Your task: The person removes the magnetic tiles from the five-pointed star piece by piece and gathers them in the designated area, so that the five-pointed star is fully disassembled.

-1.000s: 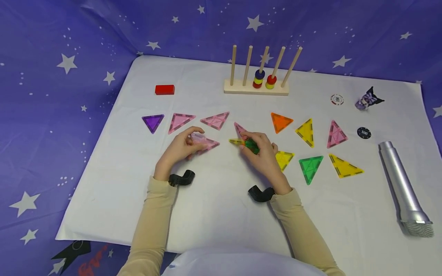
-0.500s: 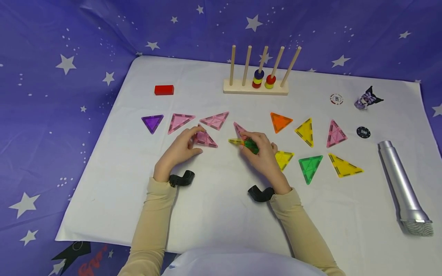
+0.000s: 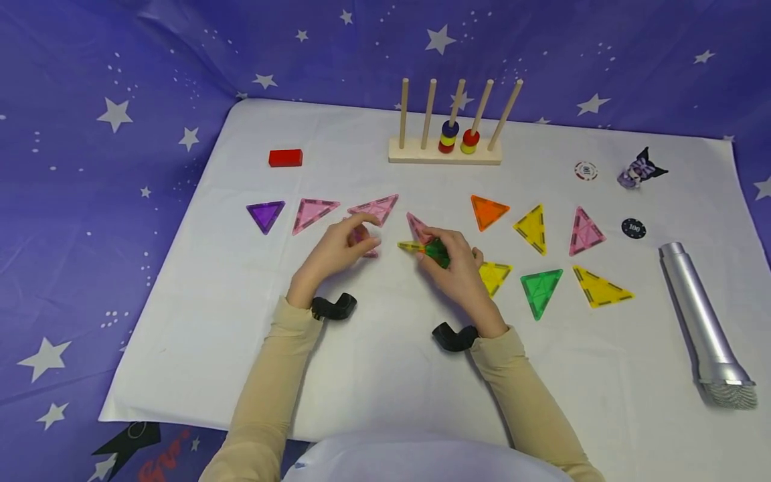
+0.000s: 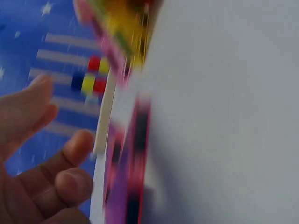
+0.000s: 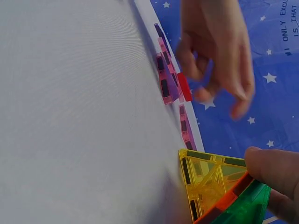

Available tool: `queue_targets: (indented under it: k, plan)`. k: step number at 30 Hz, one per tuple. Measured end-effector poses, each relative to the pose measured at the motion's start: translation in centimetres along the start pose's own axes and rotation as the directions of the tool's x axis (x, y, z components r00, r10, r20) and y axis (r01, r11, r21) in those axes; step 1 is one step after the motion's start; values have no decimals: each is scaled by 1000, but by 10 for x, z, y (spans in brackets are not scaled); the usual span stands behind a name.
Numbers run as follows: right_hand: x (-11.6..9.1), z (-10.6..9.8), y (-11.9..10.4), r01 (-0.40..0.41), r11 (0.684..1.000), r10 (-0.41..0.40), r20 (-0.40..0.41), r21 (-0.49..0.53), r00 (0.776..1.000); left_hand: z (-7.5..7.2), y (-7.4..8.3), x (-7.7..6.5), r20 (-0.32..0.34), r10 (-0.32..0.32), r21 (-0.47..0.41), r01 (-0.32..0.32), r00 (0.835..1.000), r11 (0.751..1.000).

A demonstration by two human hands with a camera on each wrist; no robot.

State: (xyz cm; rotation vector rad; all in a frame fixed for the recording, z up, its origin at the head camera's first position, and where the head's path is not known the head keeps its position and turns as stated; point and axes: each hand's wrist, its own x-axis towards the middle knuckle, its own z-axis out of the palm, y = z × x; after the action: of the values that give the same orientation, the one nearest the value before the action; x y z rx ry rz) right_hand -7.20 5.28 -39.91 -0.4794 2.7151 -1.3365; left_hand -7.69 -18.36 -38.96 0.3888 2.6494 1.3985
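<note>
My right hand [image 3: 453,266] pinches a cluster of triangular magnetic tiles between thumb and fingers. In the right wrist view the cluster shows a yellow tile [image 5: 203,175], an orange edge [image 5: 229,200] and a green tile [image 5: 247,205]; a pink tile [image 3: 417,226] lies against it in the head view. My left hand [image 3: 334,251] hovers with loosely bent fingers and holds nothing. Beneath and behind it is a pink tile piece [image 3: 372,254], mostly hidden by the hand; the right wrist view shows it raised from the table [image 5: 84,140].
Loose triangle tiles include a purple one [image 3: 266,216], a pink one [image 3: 314,214], an orange one [image 3: 488,213] and a green one [image 3: 541,292]. Behind stand a peg rack [image 3: 446,155] and a red block [image 3: 286,158]. A silver microphone [image 3: 701,314] lies right.
My left hand has let go of the pink tile piece, which it held a second ago, and has moved up and right over it. The right hand keeps its cluster nearly still.
</note>
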Motion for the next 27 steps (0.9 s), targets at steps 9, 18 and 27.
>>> queue_targets:
  k: [9, 18, 27]
  plan:
    - [0, -1, -2, -34, 999, 34, -8, -2, 999, 42, 20, 43, -12, -71, -82, 70, 997, 994]
    - [0, 0, -1, -52, 999, 52, -34, 3, 998, 56, 24, 55, -3, -120, -110, 119, 993, 987]
    - [0, 1, -1, -37, 999, 37, -23, -4, 999, 61, 17, 53, -55, -111, -268, 93, 992, 959]
